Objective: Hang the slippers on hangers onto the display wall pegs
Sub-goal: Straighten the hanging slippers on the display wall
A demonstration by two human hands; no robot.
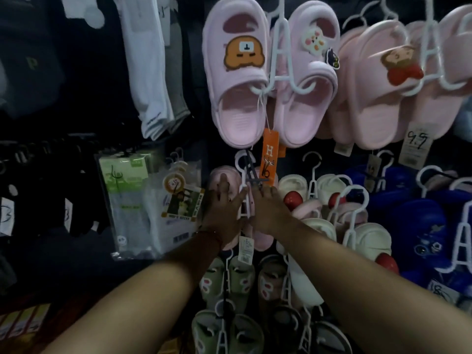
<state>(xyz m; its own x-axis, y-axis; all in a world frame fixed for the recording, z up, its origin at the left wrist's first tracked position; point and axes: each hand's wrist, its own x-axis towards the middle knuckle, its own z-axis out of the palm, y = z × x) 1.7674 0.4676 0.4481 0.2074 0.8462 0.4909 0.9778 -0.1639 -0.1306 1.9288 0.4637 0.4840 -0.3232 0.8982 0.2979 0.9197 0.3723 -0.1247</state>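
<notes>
Left hand [224, 210]: fingers spread flat on the left pink slipper [217, 178].
Right hand [268, 208]: on the white hanger [244, 185] of that pair; grip cannot be told.
Pair: mid-wall, below the orange tag [269, 155], hanger hook at a dark peg [256, 180].

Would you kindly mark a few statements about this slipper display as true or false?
1. Both hands reach to a pink pair of slippers on a white hanger. True.
2. The orange tag hangs from the blue slippers. False: it hangs from the large pink pair above the hands.
3. The left hand lies on the left slipper of the pair, with one finger stretched out straight. True.
4. Green slippers hang above the hands. False: they hang below.
5. The right hand holds a sock packet. False: it is at the hanger.
</notes>
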